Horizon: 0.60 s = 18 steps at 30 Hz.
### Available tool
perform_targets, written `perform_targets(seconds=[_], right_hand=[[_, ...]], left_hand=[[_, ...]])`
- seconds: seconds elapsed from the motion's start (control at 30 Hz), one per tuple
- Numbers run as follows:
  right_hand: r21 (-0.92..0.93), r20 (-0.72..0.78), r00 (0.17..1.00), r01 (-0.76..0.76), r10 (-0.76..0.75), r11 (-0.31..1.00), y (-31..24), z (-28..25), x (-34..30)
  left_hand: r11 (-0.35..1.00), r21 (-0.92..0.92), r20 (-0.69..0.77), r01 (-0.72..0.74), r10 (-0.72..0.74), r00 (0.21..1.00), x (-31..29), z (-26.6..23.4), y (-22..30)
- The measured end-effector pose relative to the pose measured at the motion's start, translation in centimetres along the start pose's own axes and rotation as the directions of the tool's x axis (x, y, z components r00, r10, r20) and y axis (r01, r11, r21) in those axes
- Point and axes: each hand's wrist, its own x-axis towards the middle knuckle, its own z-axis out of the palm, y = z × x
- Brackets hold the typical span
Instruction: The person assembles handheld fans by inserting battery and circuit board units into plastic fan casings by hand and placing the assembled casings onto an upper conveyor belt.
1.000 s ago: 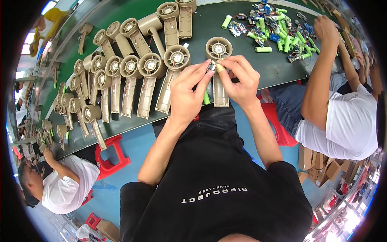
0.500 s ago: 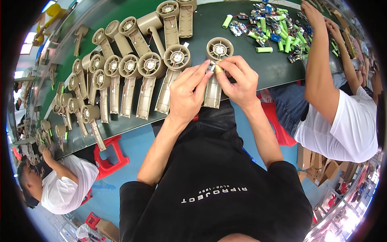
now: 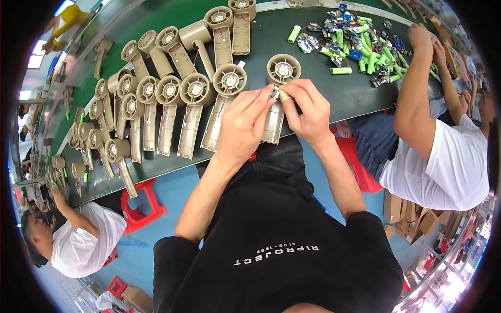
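Both my hands meet over the opened beige handle (image 3: 273, 123) of a handheld fan, whose round fan head (image 3: 284, 68) lies just beyond my fingers. My left hand (image 3: 242, 122) pinches a small circuit board, largely covered by the fingertips. Between the two hands shows a small white plug (image 3: 275, 94), which my right hand (image 3: 308, 112) grips between thumb and forefinger. A yellowish finger cot (image 3: 284, 96) covers a fingertip of that hand. Whether plug and board are joined is too small to tell.
Left of my hands, several beige fan housings (image 3: 195, 89) lie in rows on the green bench (image 3: 250, 62). A pile of green battery cells with blue circuit boards (image 3: 365, 44) lies far right. Co-workers in white shirts (image 3: 441, 161) sit on both sides; red stools (image 3: 143, 206) stand below.
My hands have shifted slightly down, still pinched together; the small parts between them have turned and show less of the board. The right co-worker's hands have moved slightly by the battery pile.
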Motion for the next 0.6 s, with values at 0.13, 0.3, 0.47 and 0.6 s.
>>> perform_targets(seconds=[0.13, 0.3, 0.47, 0.6], right_hand=[[-0.007, -0.015, 0.999, 0.038, -0.038, 0.999, 0.1, 0.0, -0.1], [-0.02, -0.011, 0.998, 0.057, -0.057, 0.998, 0.3, -0.2, -0.1], [0.016, -0.03, 0.999, 0.042, -0.042, 0.999, 0.3, -0.3, 0.2], [0.007, 0.013, 0.996, -0.083, 0.083, 0.997, -1.4, -0.4, -0.2]], left_hand=[[1.0, -0.018, 0.033, 0.015, -0.014, 0.999, 0.0, -0.2, -0.1], [1.0, -0.03, 0.085, -0.005, 0.008, 0.996, 0.5, -0.5, -0.4], [0.999, -0.044, 0.137, -0.026, 0.032, 0.99, 0.9, -0.6, -0.4], [0.995, -0.053, 0.005, 0.085, -0.085, 0.996, -0.2, 0.2, 0.0]])
